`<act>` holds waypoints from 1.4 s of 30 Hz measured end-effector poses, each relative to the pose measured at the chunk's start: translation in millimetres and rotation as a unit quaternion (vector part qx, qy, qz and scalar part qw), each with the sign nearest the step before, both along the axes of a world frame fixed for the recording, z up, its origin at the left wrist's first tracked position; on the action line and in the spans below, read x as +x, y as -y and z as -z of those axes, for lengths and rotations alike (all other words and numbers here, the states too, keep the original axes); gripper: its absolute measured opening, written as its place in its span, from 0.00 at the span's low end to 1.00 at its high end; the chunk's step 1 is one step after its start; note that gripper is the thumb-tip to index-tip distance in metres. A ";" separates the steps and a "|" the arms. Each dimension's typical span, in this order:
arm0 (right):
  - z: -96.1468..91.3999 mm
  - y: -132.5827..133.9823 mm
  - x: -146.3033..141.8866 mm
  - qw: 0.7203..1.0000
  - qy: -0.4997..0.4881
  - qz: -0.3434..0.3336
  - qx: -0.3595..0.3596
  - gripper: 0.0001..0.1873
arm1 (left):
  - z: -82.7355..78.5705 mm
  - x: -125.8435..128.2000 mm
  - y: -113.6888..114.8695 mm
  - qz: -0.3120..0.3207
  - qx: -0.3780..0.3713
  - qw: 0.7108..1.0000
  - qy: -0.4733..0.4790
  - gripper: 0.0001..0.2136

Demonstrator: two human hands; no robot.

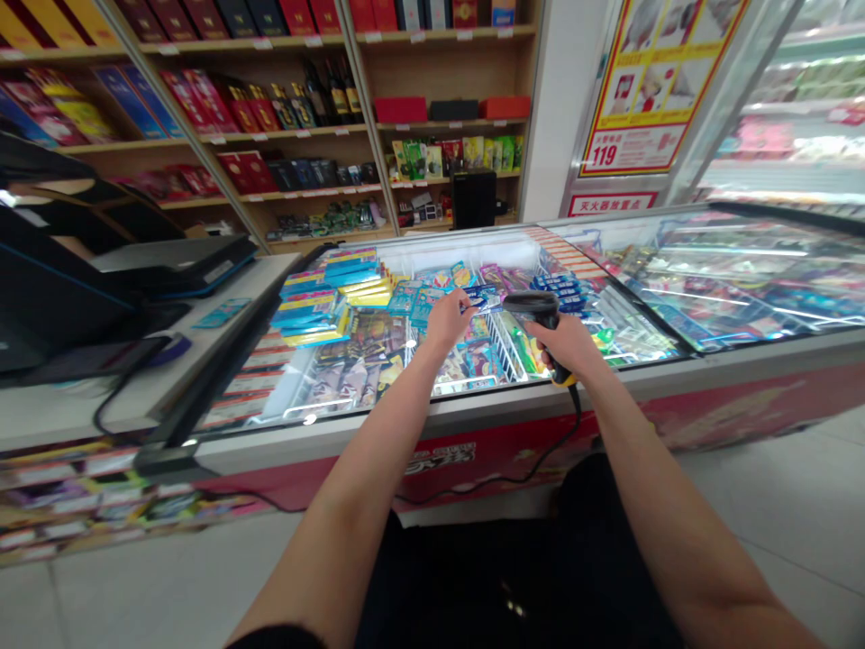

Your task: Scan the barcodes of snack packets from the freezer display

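My left hand [449, 321] reaches over the open chest freezer [473, 410] and pinches a small blue packaged item [484, 297]. My right hand [568, 345] is closed round the handle of a black and yellow barcode scanner [535, 311], whose head points toward that package. The scanner's black cable [541, 455] hangs down the red front of the freezer. Below both hands lie colourful packets in wire baskets [504, 347].
A checkout counter [81, 397] with a black register and a cable stands at the left. Wooden shelves [324, 135] of boxes and bottles line the back wall. A second glass-topped freezer [743, 279] extends to the right. Pale floor tiles [797, 505] lie at the right.
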State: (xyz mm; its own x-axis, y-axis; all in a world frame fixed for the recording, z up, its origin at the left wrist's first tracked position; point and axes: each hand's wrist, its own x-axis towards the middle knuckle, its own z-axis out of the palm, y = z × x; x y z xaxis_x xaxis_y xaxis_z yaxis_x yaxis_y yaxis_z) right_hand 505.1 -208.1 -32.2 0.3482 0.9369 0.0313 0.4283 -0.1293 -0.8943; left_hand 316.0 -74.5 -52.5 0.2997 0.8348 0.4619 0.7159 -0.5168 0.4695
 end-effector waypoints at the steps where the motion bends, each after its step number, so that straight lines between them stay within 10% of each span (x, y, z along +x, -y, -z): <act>1: -1.0 1.9 1.3 1.000 0.002 0.004 -0.002 0.14 | -0.2 1.8 1.0 0.008 0.008 1.000 0.001 0.04; 23: -2.4 44.3 104.5 0.980 -0.123 0.145 0.060 0.12 | 3.8 160.3 31.1 0.175 0.104 0.975 -0.088 0.05; 42: 10.1 37.4 108.3 0.984 -0.118 0.124 0.044 0.13 | 6.2 151.8 27.2 0.122 0.129 0.978 -0.113 0.15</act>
